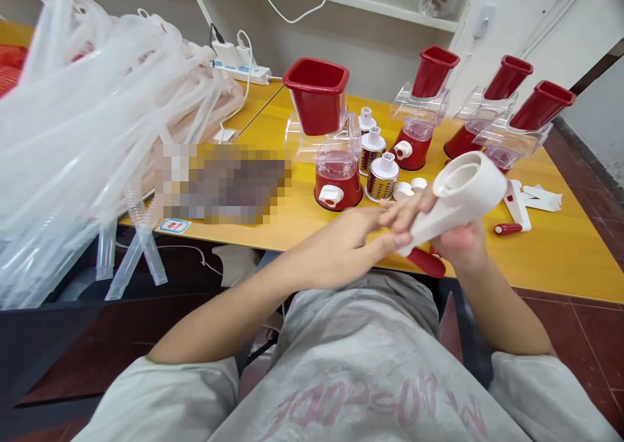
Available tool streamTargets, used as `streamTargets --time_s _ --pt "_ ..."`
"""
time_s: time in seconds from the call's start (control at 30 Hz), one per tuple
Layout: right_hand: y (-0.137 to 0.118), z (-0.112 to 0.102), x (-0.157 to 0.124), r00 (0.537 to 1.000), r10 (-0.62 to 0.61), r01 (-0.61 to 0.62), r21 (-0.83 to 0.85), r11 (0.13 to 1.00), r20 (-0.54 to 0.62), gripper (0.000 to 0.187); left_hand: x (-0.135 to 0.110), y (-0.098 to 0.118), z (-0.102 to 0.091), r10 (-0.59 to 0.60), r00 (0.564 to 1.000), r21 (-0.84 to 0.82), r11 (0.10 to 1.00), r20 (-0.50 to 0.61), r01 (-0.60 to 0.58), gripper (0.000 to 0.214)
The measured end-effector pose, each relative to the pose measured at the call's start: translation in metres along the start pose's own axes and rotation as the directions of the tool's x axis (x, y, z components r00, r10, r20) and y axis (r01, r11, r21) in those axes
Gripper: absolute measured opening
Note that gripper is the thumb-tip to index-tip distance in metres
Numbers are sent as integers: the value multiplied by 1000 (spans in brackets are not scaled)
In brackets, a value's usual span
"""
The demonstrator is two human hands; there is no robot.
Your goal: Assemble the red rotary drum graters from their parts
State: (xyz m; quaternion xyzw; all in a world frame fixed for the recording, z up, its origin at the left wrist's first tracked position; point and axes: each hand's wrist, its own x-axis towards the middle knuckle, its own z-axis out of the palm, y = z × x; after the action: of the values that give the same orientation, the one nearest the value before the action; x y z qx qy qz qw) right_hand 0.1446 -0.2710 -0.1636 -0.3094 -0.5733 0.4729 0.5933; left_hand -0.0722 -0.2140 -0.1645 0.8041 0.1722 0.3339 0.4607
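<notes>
A white crank handle [455, 198] is held between my two hands above the table's front edge. Its wide, hollow round end points up to the right, and a red grip [427, 262] shows below it. My left hand [358, 244] is closed on the narrow arm of the crank, fingers over it and thumb along the near side. Underneath the round end, my right hand [463, 244] supports and grips the part; most of its fingers are hidden. Beyond my hands stand a red rotary grater [336, 182] with a clear body and grater drums [383, 179].
More red graters [416, 143] line the right back of the yellow table [234, 234]. Another crank [515, 208] and white scraps [542, 198] lie at right. Long translucent plastic tubes [97, 104] pile up at left, overhanging the edge. A power strip [244, 71] sits behind.
</notes>
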Motion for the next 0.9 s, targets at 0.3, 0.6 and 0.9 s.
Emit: streamTargets --time_s 0.3,0.6,0.9 --pt "1 -19 -3 980 167 -171 -30 985 -112 73 -34 -44 -53 403 619 321 915 -674 -246 28" --pt "-13 -55 -27 924 359 -375 -508 775 -133 50 -28 -65 -6 228 930 381 918 -289 -106 20" --pt "36 -11 6 944 331 -176 -865 470 -12 46 -11 -50 -7 360 856 449 877 -372 -174 11"
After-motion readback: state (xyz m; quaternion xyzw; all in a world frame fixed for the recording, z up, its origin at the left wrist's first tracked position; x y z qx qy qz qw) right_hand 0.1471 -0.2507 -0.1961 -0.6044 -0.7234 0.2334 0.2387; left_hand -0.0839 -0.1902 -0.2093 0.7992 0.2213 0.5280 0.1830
